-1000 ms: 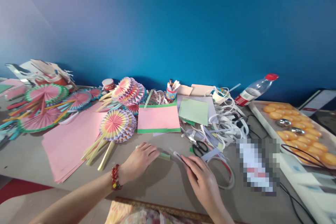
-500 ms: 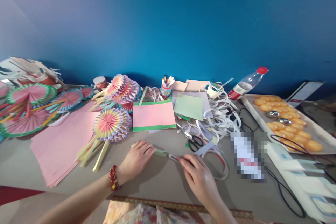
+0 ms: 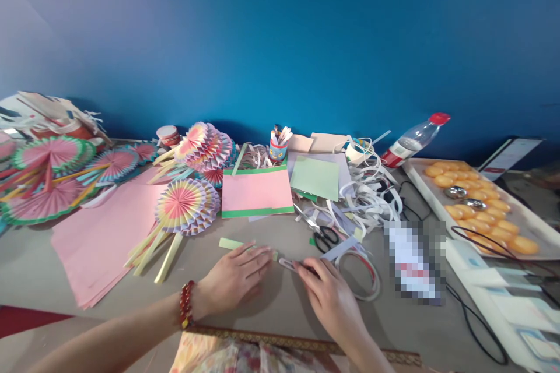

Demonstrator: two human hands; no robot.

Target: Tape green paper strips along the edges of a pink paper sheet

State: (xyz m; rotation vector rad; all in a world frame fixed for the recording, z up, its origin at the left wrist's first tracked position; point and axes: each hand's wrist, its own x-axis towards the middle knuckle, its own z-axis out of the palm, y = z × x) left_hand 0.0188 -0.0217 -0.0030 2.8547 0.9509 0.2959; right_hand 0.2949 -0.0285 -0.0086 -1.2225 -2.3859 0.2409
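Observation:
My left hand (image 3: 240, 275) lies flat with fingers stretched across a narrow pale green paper strip (image 3: 228, 243). The strip's two ends show on either side of the fingers; its middle is hidden under them. In my right hand (image 3: 330, 288) is a small, slim utility knife (image 3: 287, 264), pinched between thumb and fingers, pointing left just beside the strip's right end. Its blade is too small to make out. A roll of tape (image 3: 375, 285) lies on the table right beside my right hand. Black-handled scissors (image 3: 326, 239) rest behind that hand.
Folded paper fans (image 3: 181, 207) and pink sheets (image 3: 102, 239) cover the left. Behind my hands lie a green-edged pink sheet (image 3: 257, 191), green paper (image 3: 315, 178) and tangled white strips (image 3: 376, 198). A bottle (image 3: 409, 143), a tray (image 3: 411, 172) and cables (image 3: 476, 326) occupy the right.
My left hand has slid right along the paper strip, with its fingers flattened and the strip's left end uncovered. The knife in my right hand has shifted slightly and sits apart from the strip.

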